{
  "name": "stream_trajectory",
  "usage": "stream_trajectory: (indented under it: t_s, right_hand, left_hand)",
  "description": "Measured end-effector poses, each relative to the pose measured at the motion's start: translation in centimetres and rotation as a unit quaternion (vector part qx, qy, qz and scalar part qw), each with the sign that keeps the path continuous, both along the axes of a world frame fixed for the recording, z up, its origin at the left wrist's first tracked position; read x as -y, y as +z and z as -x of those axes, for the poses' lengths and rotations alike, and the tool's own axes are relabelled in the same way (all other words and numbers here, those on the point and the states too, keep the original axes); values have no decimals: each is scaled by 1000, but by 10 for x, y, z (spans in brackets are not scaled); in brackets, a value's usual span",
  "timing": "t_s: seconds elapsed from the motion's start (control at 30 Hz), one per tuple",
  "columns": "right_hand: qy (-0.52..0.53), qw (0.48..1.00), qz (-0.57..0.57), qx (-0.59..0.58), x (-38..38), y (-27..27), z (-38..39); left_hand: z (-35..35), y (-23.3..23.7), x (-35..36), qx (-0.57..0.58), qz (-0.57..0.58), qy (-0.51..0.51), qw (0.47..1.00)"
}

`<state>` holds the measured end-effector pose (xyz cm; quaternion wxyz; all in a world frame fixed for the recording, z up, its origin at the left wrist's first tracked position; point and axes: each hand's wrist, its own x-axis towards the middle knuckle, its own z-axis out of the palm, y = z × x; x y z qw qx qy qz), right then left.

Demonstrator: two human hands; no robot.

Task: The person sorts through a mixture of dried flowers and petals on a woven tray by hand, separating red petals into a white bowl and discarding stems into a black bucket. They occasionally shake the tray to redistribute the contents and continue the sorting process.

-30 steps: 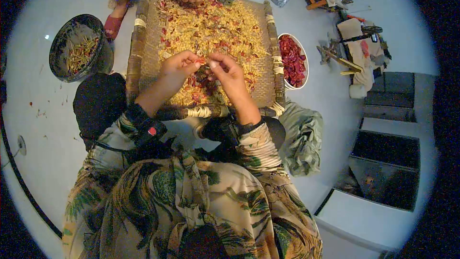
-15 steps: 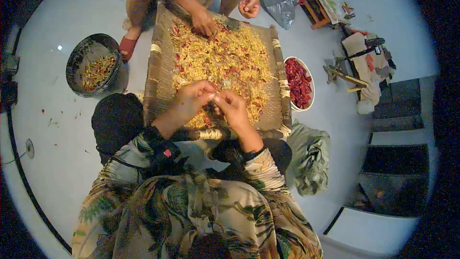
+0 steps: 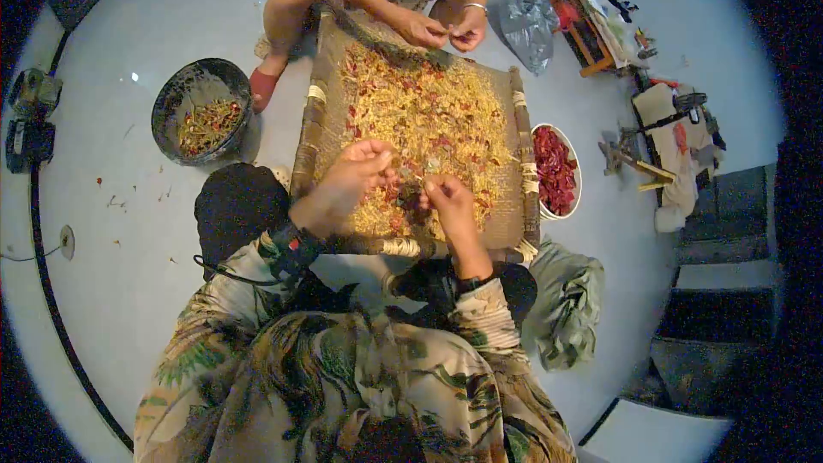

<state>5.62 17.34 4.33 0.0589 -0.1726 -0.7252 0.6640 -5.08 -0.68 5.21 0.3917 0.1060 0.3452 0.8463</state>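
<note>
A woven tray (image 3: pixel 310 133) with a dark wooden frame lies before me, spread with yellow seeds (image 3: pixel 463 111) and bits of red chili. My left hand (image 3: pixel 356 173) is over the tray's near left part, fingers pinched together; what they hold is too small to name. To its right, a short gap away, my right hand (image 3: pixel 450 201) pinches something small above the seeds, which I cannot make out. Across the tray, a co-worker's two hands (image 3: pixel 446 33) are close together above the far edge.
A black bucket (image 3: pixel 206 111) with stems and chili bits stands at the left. To the right are a white tub (image 3: pixel 573 154) of red chili pieces, a green sack (image 3: pixel 566 309) and a grey plastic bag (image 3: pixel 526 24). Furniture stands farther right.
My hands, close together before, have moved apart. The co-worker's hand has left the seeds and come up beside the other. The whole view has shifted slightly.
</note>
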Motion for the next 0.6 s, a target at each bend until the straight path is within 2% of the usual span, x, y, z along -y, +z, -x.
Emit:
stream_trajectory:
  t_s: [0.07, 0.1, 0.2, 0.23, 0.33, 0.37, 0.5, 0.6]
  right_hand:
    - [-8, 996, -93, 0, 0, -5, 2]
    - [24, 977, -211, -34, -1, -3, 3]
    - [9, 931, -356, -82, 7, 5, 5]
    - [7, 933, -352, -75, 9, 13, 6]
    - [-3, 975, -224, -7, 11, 30, 10]
    - [-20, 980, -192, -51, 16, 34, 12]
    - [26, 952, -285, -111, 36, 74, 20]
    - [51, 924, -357, -127, 50, 85, 24]
  left_hand:
    - [1, -2, 1, 27, -30, 2, 999]
    - [-1, 4, 2, 45, -55, 3, 997]
    - [2, -1, 2, 29, -87, -25, 995]
    - [3, -2, 1, 28, -89, -29, 995]
    - [1, -3, 2, 27, -99, -35, 994]
    - [1, -3, 2, 25, -105, -35, 993]
    - [0, -6, -3, 20, -100, -39, 994]
    - [6, -17, -1, -109, 15, -44, 993]
